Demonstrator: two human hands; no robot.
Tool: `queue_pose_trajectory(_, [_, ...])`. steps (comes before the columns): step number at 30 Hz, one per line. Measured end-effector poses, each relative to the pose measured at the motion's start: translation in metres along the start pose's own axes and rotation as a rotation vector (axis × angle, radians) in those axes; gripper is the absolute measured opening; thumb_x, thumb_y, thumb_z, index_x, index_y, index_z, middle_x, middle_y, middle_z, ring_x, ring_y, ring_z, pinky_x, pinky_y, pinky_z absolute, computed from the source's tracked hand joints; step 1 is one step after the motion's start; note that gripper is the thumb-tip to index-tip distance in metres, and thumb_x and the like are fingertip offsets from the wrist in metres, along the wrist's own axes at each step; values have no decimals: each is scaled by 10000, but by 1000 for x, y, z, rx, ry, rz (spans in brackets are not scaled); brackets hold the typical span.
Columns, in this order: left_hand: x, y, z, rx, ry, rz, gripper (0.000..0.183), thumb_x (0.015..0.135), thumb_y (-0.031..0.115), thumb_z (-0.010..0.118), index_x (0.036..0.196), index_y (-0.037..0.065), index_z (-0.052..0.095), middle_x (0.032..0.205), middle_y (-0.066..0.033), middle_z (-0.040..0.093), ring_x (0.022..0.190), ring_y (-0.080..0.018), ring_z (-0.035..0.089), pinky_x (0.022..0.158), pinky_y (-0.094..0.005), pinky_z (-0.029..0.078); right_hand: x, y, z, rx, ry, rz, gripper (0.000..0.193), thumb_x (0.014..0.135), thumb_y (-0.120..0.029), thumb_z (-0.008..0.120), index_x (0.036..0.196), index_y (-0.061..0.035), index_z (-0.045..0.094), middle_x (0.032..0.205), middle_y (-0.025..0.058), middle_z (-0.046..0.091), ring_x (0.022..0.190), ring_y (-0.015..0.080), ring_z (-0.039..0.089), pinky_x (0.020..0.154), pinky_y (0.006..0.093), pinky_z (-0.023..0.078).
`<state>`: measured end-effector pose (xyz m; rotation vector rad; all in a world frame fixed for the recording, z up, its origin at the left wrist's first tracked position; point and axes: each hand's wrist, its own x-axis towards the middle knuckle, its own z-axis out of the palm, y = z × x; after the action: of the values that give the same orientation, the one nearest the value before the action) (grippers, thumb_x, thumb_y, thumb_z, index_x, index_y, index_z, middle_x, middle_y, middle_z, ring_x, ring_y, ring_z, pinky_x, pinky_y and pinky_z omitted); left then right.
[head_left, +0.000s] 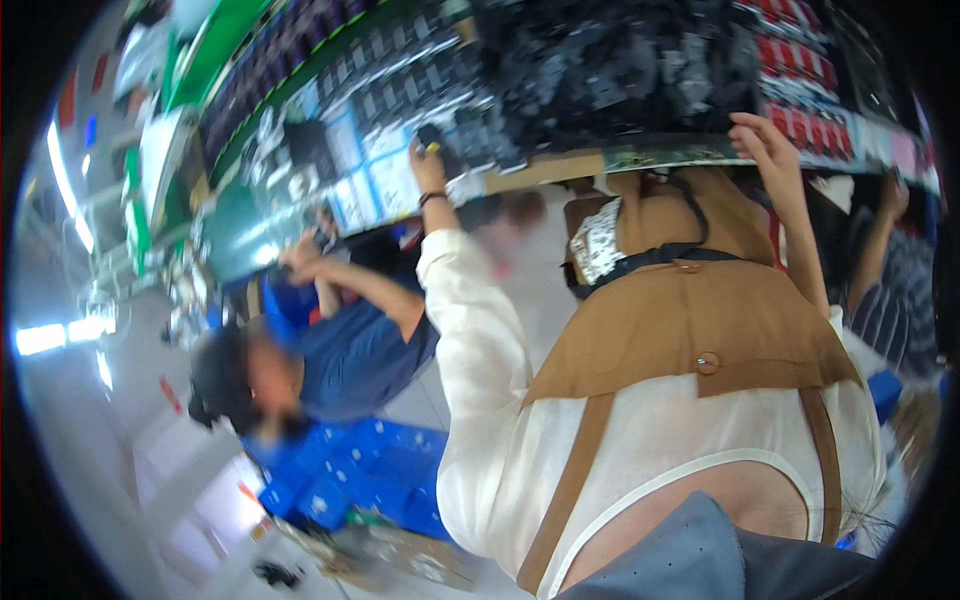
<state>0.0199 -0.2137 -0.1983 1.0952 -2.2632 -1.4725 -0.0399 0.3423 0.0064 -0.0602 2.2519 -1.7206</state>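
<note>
At the table's edge, left of centre, my left hand (pixel 427 175) has its fingers closed around a small black part (pixel 429 134) with a yellow spot beside it. Blur hides its exact kind. Rows of small black parts (pixel 400 90) lie on the table just beyond this hand. Farther right, my right hand (pixel 768 148) is raised near the table edge, fingers apart and holding nothing. It is nearest to a large heap of black pieces (pixel 610 80) and to rows of red-and-white items (pixel 800 70).
On the left a co-worker (pixel 350 365) in dark blue reaches toward the table. Another person's arm (pixel 878 245) is at the far right. Blue patterned material (pixel 360 465) and a cardboard box (pixel 420 555) are at lower left. A green surface (pixel 235 230) extends leftward.
</note>
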Motion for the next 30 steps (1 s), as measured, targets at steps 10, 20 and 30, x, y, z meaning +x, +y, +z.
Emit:
queue_pose_trajectory(10, [-13,25,17,-33,-172,-59,436,859,112,439,1275,-9,388,1007,-62,574,790,-119,525,670,-231,419,-32,140,-50,356,410,437,316,843,-284,545,994,-7,559,817,57,593,694,120,578,585,225,491])
queue_pose_trajectory(20, [-47,69,40,315,393,45,340,825,236,448,1050,27,594,913,-229,606,875,-378,562,804,-439,415,13,206,-65,741,433,618,270,833,-240,574,924,11,536,808,87,613,673,145,597,593,250,529])
queue_pose_trajectory(30, [-70,101,61,411,503,150,307,817,220,468,1034,29,571,965,-206,561,929,-354,478,862,-428,320,-28,211,-56,624,602,511,226,830,-211,566,792,12,557,717,72,596,594,139,579,577,239,505])
